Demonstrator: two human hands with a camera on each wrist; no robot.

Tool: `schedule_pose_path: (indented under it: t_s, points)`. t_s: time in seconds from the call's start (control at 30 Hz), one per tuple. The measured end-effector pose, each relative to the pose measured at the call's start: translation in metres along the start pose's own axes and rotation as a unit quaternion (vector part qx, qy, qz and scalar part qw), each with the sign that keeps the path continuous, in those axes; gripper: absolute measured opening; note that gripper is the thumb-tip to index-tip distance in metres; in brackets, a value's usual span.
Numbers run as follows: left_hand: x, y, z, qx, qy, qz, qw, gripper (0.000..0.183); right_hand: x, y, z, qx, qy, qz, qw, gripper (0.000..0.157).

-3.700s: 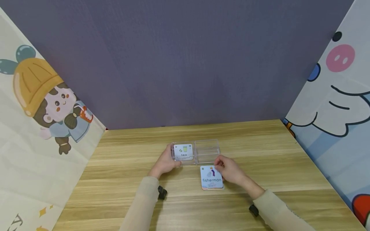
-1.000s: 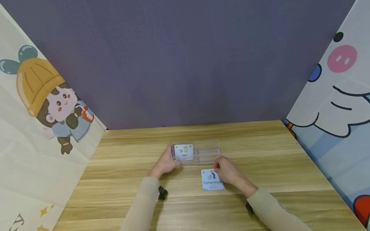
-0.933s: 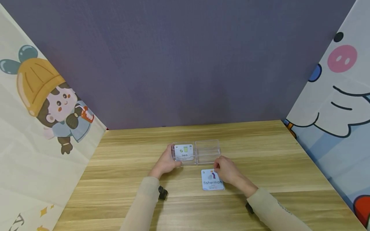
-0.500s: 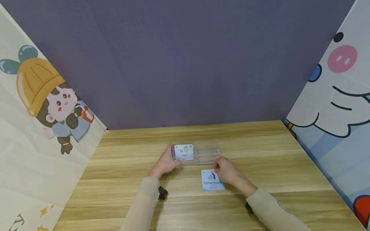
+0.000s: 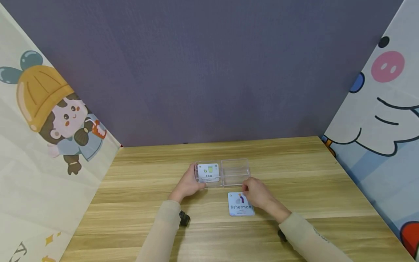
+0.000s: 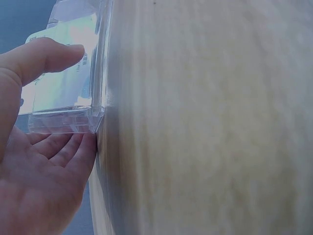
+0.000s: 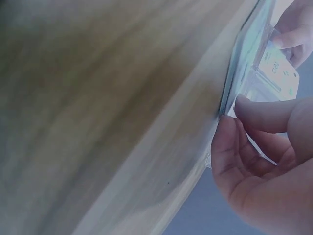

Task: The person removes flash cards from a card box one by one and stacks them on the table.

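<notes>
In the head view my left hand (image 5: 188,183) grips the left end of a clear plastic card box (image 5: 235,172), its two halves lying side by side. A flashcard reading "tea" (image 5: 208,172) sits in the left half; nothing lies in the right half. The left wrist view has the thumb (image 6: 63,58) over the box and the other fingers against its end wall. My right hand (image 5: 260,194) pinches the upper right corner of the "fisherman" flashcard (image 5: 240,206), just in front of the box. Its thumb and forefinger cover that corner. The right wrist view shows the card edge-on (image 7: 234,78) at the fingertips.
The wooden table (image 5: 147,163) runs back to a dark blue-grey panel (image 5: 209,72). Cartoon-printed sheets stand on the left (image 5: 19,174) and right (image 5: 376,163). Each wrist has a small black camera (image 5: 184,218) strapped on.
Since the earliest frame, the fisherman card has shifted slightly toward me, and the offset edge under it no longer shows. Over the last second both hands have stayed in place.
</notes>
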State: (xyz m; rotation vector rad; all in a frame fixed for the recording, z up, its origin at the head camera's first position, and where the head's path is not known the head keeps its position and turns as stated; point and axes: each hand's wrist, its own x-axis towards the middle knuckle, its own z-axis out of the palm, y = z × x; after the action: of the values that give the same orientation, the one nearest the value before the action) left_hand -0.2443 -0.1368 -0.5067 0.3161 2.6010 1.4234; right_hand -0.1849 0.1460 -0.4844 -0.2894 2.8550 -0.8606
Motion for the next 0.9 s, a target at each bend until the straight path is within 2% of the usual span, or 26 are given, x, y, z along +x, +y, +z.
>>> schedule_pose_path:
  t_s: [0.2, 0.9]
  points:
    - [0.000, 0.001, 0.000, 0.002, -0.001, -0.003, 1.0000, 0.102, 0.001, -0.002, -0.004, 0.014, 0.009, -0.005, 1.000, 0.017]
    - [-0.002, 0.003, -0.001, 0.003, -0.004, -0.012, 0.9999, 0.104, 0.005, -0.011, -0.017, 0.009, 0.045, -0.026, 0.999, 0.008]
